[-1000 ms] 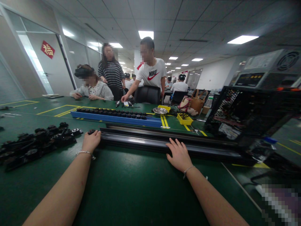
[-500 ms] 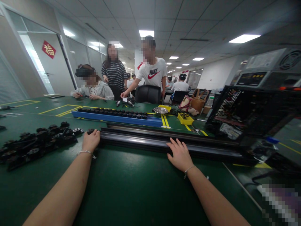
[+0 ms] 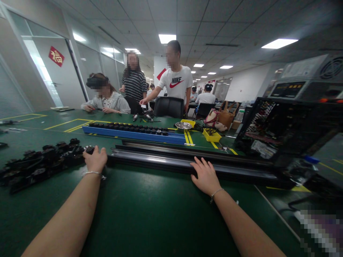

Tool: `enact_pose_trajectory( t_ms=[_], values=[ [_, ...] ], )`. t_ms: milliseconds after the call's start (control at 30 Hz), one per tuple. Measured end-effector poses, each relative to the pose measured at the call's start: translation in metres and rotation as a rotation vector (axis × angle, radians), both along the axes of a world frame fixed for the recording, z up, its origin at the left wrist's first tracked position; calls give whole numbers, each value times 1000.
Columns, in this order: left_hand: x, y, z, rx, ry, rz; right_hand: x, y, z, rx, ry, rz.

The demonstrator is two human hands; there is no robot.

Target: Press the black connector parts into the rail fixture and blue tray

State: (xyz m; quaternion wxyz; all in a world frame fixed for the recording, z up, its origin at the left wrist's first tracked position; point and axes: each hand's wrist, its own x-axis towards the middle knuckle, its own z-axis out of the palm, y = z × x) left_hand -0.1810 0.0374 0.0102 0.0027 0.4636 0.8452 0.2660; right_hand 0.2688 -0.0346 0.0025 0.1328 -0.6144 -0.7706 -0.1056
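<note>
My left hand (image 3: 95, 160) is closed round a small black part (image 3: 89, 150), mostly hidden by the fingers. It is just off the left end of a long black rail (image 3: 155, 158) with a shiny face. To its left lies a pile of similar black parts (image 3: 48, 160), heaped on the green table. My right hand (image 3: 205, 175) is open, its fingers spread and its fingertips resting on the near edge of the rail.
Behind the rail stands a blue tray (image 3: 128, 136) with a row of black parts. A metal dish (image 3: 183, 125) and a yellow bin (image 3: 211, 136) are further back. An opened computer case (image 3: 257, 125) stands at the right. Several people are across the table.
My left hand has moved left, away from the rail's end toward the pile, with the small black part in it. My right hand has stayed on the rail.
</note>
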Motion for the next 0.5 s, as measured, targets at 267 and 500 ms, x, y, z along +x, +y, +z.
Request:
enact_pose_trajectory(
  t_ms=[267, 500],
  values=[
    [-5, -19, 14, 317, -101, 321, 1, 0, 1, -19, 2, -1],
    [-47, -26, 7, 196, 17, 317, 1, 0, 1, -12, 10, 3]
  ],
)
